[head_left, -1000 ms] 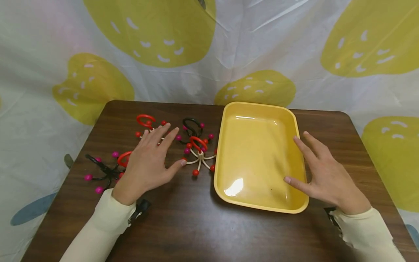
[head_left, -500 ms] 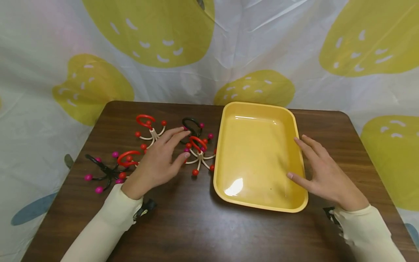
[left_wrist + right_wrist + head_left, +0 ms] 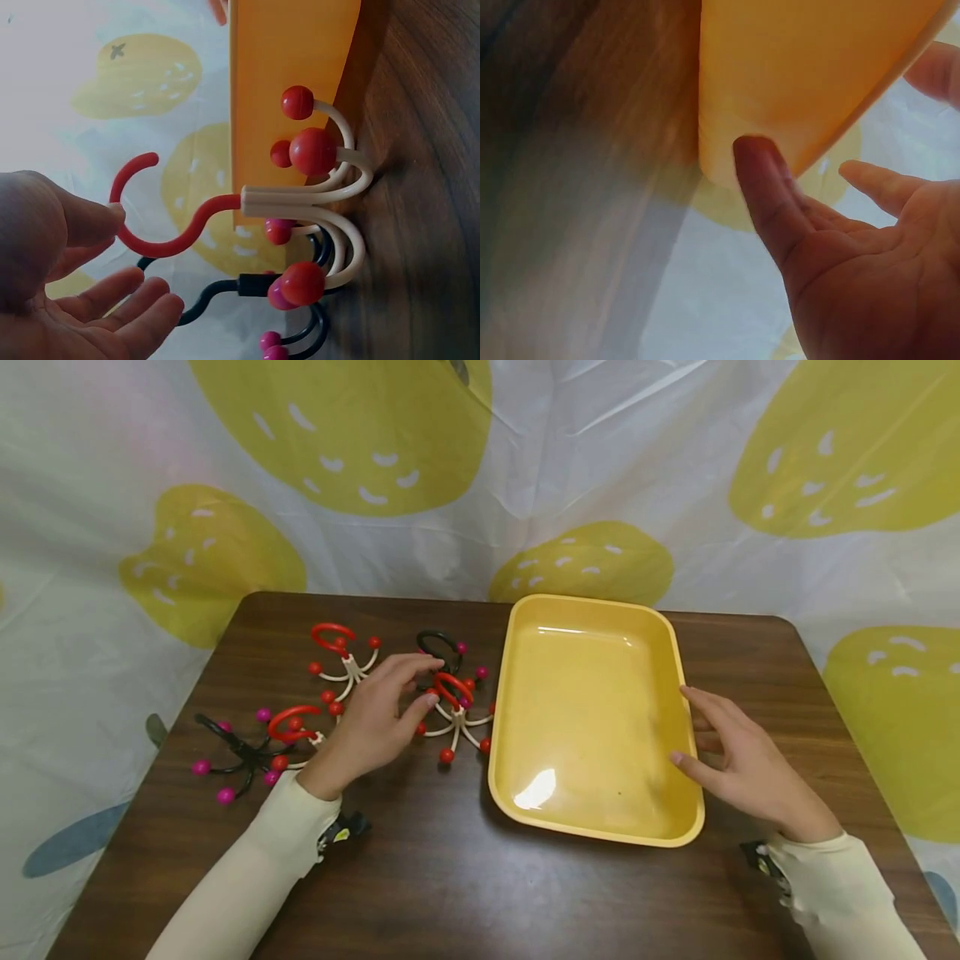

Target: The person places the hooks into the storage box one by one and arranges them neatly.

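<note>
Behind the desk (image 3: 480,902) hangs a white sheet (image 3: 577,460) printed with big yellow fruit. Right of centre on the dark wood sits a yellow tray (image 3: 573,718). My left hand (image 3: 371,722) is at the cream rack (image 3: 262,201) with red balls, which stands upright just left of the tray; thumb and index finger are narrowly parted about its red hook (image 3: 161,250), and I cannot tell whether they touch it. My right hand (image 3: 753,777), loosely spread, straddles the tray's right rim, thumb over the inside. A black rack (image 3: 259,284) with pink balls stands just behind the cream one; three more racks (image 3: 349,667) are farther left.
</note>
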A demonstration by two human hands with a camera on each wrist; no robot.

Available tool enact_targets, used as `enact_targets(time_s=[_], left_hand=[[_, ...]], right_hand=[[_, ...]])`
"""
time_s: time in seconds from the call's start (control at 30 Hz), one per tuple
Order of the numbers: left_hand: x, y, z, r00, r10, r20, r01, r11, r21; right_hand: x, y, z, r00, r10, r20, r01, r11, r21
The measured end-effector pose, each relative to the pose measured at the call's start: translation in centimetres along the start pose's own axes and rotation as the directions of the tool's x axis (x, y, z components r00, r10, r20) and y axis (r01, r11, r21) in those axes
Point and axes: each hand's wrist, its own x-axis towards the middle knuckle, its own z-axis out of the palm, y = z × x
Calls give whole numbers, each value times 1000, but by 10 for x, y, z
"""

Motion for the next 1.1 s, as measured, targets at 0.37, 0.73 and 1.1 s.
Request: enact_targets(time_s=[0.37,0.73,1.1], left_hand=[[5,-2,11,997,-78,-18,76,991,-107],[9,-5,16,995,-89,-48,82,989,-122],[9,-2,16,995,-93,-24,89,985,-148]], right_hand=[[0,12,8,999,24,39,-30,987,156],[-2,13,9,998,27,61,-44,954,298],[-7,15,8,998,31,46,-44,946,321]])
